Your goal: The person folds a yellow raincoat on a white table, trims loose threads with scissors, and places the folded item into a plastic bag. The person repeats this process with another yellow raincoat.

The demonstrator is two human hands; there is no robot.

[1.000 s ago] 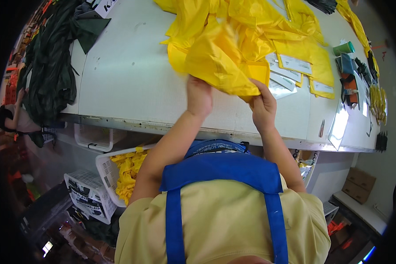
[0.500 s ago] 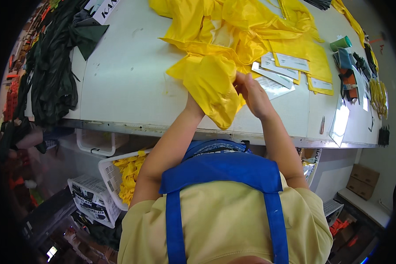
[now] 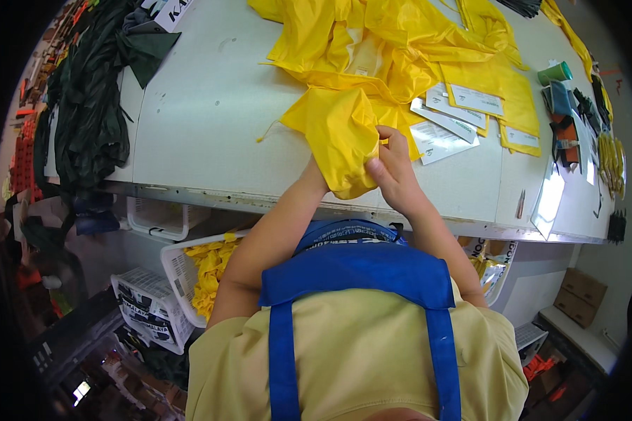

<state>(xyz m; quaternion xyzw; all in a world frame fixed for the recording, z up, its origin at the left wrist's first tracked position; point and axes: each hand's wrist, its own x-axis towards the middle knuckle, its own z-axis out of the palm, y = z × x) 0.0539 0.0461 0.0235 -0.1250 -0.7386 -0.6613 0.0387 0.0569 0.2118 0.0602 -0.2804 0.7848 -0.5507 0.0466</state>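
A piece of thin, shiny yellow fabric (image 3: 338, 137), pouch-like in shape, is held up over the near edge of the worktable (image 3: 211, 140). My left hand (image 3: 319, 175) reaches under or into this fabric; only the wrist shows, and its fingers are hidden. On the other side, my right hand (image 3: 395, 170) pinches the fabric's right edge between thumb and fingers. Just beyond lies a heap of yellow fabric (image 3: 379, 42), touching the held piece. White printed cards (image 3: 442, 142) and flat yellow pouches with labels (image 3: 519, 133) rest right of my right hand.
Dark green fabric (image 3: 84, 119) drapes over the table's left side. Toward the right lie a small snipping tool (image 3: 520, 203), a green roll (image 3: 555, 73) and a glossy clear sheet (image 3: 546, 200). Below the table edge, a white basket (image 3: 179, 274) holds yellow fabric.
My right hand has closed on the fabric's edge and moved slightly down and left. The fabric's lower tip, which hung downward, is now gathered up and rounded.
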